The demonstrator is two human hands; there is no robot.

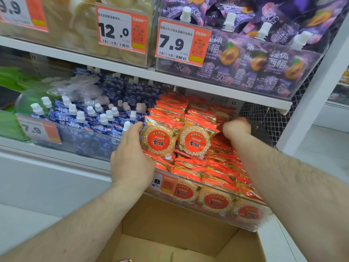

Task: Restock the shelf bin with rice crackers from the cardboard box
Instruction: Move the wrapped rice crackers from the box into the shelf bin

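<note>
The left hand [132,157] lies flat, fingers straight and together, against the left side of two upright rice cracker packs [175,140] standing on the full clear plastic bin [217,210]. The right hand [237,127] is curled at the packs' right side; what it grips I cannot tell. The bin sits on a white shelf [56,150] beside blue spouted pouches [90,118]. A brown cardboard box [179,224] stands open below.
</note>
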